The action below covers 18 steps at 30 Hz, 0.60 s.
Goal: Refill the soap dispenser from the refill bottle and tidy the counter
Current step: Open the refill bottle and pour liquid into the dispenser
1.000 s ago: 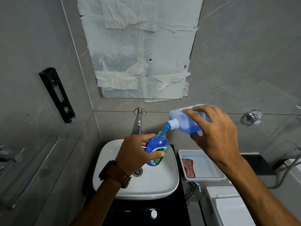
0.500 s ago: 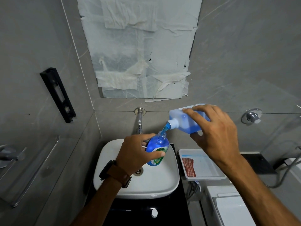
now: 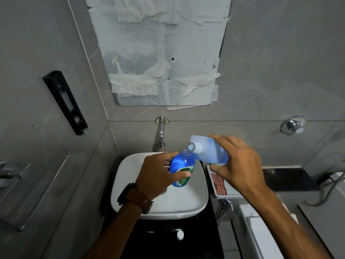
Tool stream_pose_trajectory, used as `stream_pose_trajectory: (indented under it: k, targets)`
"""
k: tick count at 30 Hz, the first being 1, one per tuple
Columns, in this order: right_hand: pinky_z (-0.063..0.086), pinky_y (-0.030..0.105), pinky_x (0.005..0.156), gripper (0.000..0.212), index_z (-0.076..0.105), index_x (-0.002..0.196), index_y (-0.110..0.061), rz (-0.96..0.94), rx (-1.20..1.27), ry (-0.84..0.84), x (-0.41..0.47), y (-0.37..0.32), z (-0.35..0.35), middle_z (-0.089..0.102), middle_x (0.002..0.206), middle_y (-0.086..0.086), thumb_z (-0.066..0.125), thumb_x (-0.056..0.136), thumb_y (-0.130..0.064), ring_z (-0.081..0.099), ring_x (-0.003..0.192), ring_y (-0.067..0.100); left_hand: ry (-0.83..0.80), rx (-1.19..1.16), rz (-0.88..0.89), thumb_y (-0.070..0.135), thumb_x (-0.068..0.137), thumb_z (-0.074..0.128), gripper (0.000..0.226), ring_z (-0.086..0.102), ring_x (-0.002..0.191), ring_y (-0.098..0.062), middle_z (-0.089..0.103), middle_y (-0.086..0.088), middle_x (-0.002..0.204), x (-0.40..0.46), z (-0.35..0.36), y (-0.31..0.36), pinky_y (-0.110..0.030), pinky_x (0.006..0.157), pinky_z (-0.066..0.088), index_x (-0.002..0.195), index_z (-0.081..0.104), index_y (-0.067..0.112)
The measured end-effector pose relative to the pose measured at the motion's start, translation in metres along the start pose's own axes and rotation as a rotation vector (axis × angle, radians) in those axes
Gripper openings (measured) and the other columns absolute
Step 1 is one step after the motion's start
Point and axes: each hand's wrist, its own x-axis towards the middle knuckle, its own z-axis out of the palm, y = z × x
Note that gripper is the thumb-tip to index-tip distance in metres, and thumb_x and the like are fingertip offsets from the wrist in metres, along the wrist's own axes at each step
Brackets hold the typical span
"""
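Pouring has stopped: my right hand (image 3: 240,165) grips the refill bottle (image 3: 211,150) levelled, spout just beside the dispenser (image 3: 182,169) mouth, which my left hand (image 3: 156,176) clasps upright over the sink (image 3: 197,200).

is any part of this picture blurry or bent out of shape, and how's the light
Head view: the right hand and refill bottle are smeared by motion blur, while the left hand and dispenser are sharper. The wide lens bows the wall lines and edges outward. Light is dim and even, with no hard shadows; the basin shows mild glare.
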Motion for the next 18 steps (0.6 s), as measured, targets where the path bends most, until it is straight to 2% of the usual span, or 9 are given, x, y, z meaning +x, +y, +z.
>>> stream_pose_trajectory:
  k: [3,6,9,11,12,15,18]
  targets:
    - [0.059,0.035,0.084,0.083,0.066,0.133,-0.030,0.139,0.166,-0.028,-0.024,0.009,0.026,0.074,0.123,-0.003,0.094,0.055,-0.022,0.073,0.103,0.026,0.014,-0.023,-0.056,0.038,0.067,0.091,0.048,0.074,0.091,-0.004,0.076,0.026,0.098,-0.016,0.006,-0.023,-0.012,0.073,0.057,0.106,0.069,0.055]
    - [0.063,0.042,0.084,0.078,0.068,0.128,-0.033,0.313,0.355,-0.100,-0.057,0.020,0.053,0.077,0.116,-0.006,0.091,0.054,-0.041,0.074,0.099,0.021,0.034,-0.018,-0.167,0.030,0.064,0.096,0.054,0.073,0.090,0.000,0.076,0.027,0.094,-0.044,0.015,-0.055,-0.010,0.074,0.056,0.108,0.070,0.047]
    - [0.065,0.031,0.082,0.074,0.066,0.122,-0.049,0.447,0.519,-0.185,-0.098,0.030,0.079,0.076,0.110,-0.019,0.090,0.053,-0.054,0.073,0.099,0.006,0.015,-0.005,-0.300,0.025,0.061,0.097,0.058,0.072,0.089,0.004,0.076,0.023,0.095,-0.080,0.026,-0.091,-0.009,0.075,0.055,0.113,0.072,0.035]
    - [0.062,0.016,0.077,0.073,0.061,0.115,-0.064,0.514,0.557,-0.233,-0.127,0.036,0.095,0.073,0.107,-0.035,0.093,0.053,-0.047,0.072,0.099,-0.006,-0.004,-0.005,-0.392,0.022,0.061,0.098,0.059,0.071,0.089,0.007,0.077,0.016,0.101,-0.105,0.032,-0.114,-0.008,0.077,0.054,0.114,0.074,0.026]
    - [0.059,0.010,0.076,0.076,0.060,0.115,-0.067,0.553,0.573,-0.261,-0.141,0.040,0.103,0.070,0.107,-0.041,0.095,0.053,-0.041,0.071,0.100,-0.010,-0.017,-0.002,-0.430,0.020,0.060,0.097,0.058,0.070,0.091,0.010,0.076,0.016,0.102,-0.118,0.036,-0.125,-0.006,0.079,0.053,0.113,0.074,0.026]
    - [0.060,0.012,0.082,0.081,0.064,0.120,-0.053,0.694,0.639,-0.353,-0.178,0.052,0.129,0.071,0.108,-0.040,0.102,0.058,-0.019,0.068,0.107,-0.014,-0.053,0.025,-0.520,0.016,0.062,0.096,0.057,0.067,0.098,0.013,0.073,0.019,0.105,-0.152,0.044,-0.154,-0.007,0.088,0.051,0.113,0.072,0.026]
    - [0.055,0.005,0.084,0.083,0.063,0.127,-0.038,0.787,0.679,-0.425,-0.204,0.059,0.152,0.071,0.112,-0.032,0.101,0.061,-0.005,0.061,0.107,-0.024,-0.077,0.057,-0.619,0.014,0.063,0.096,0.054,0.072,0.104,-0.008,0.077,0.006,0.109,-0.178,0.052,-0.182,-0.028,0.096,0.056,0.112,0.074,0.024]
